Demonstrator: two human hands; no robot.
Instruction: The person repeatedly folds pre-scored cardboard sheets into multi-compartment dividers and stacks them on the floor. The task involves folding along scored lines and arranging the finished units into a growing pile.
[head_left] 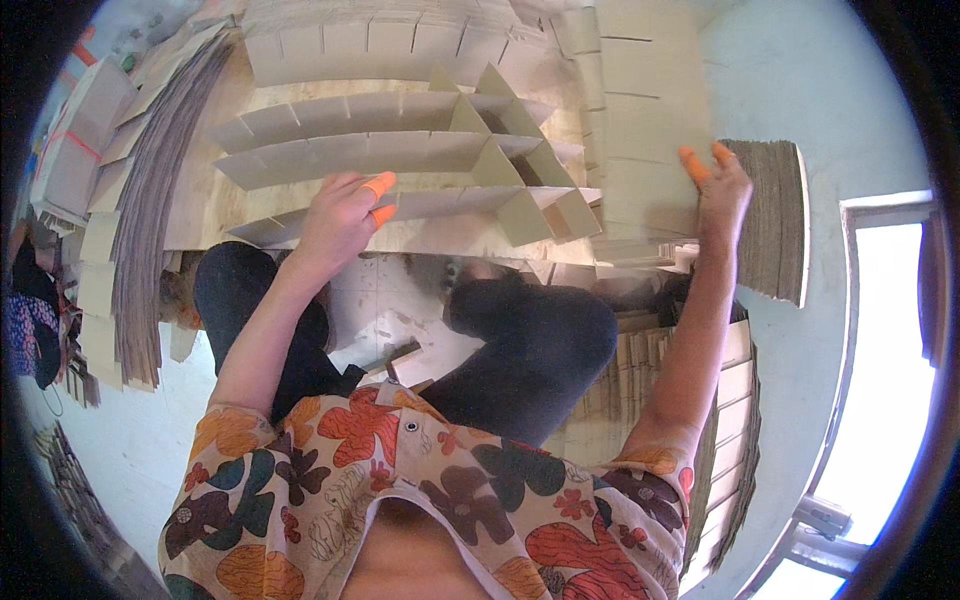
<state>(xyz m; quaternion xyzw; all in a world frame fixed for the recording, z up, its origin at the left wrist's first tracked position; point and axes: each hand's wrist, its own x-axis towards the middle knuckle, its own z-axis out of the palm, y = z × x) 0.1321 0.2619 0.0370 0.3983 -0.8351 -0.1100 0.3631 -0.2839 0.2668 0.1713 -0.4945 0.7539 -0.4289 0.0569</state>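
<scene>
Before me on a pale board stand long slotted cardboard strips (350, 155) on edge, roughly parallel. Shorter cardboard cross pieces (512, 110) interlock with them towards the right, forming cells. My left hand (345, 218), with orange covers on two fingertips, is closed at the nearest long strip (445, 204), finger and thumb on either side of its upper edge. To the right lies a stack of flat slotted cardboard (650, 130). My right hand (724, 192), also with orange fingertip covers, is at that stack's right edge, fingers apart, with nothing visible between them.
A tall stack of cardboard pieces (160, 200) leans at the left, beside a pale box (75, 150). More slotted cardboard (390, 45) lies at the far side. Another stack (770, 215) stands right of my right hand, and bundles (725, 420) sit below my right forearm.
</scene>
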